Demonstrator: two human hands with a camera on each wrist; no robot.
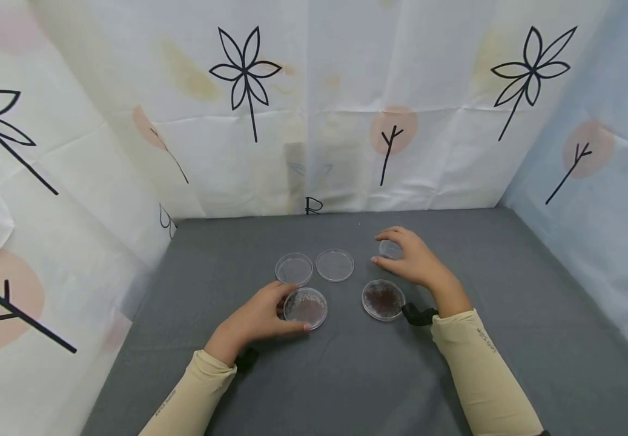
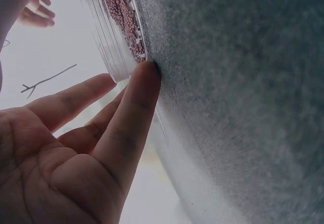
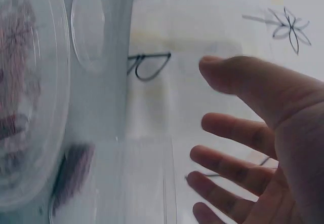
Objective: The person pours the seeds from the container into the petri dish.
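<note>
My left hand (image 1: 259,316) holds a round clear petri dish (image 1: 324,313) from its left side, with the thumb at the near rim and a finger at the far rim. Small reddish-brown grains (image 2: 123,19) show through its wall in the left wrist view. Farther right, my right hand (image 1: 416,260) reaches over a small clear dish (image 1: 390,249). Its thumb and fingers are spread around that dish in the head view, and the right wrist view shows them apart with nothing gripped. Another petri dish (image 1: 364,306) with dark reddish contents lies just below the right hand.
Two clear dishes stand side by side behind the left hand, a left one (image 1: 294,270) and a right one (image 1: 335,265). All stand on a grey cloth-covered table (image 1: 335,387). White patterned curtains (image 1: 335,163) hang at the back and sides.
</note>
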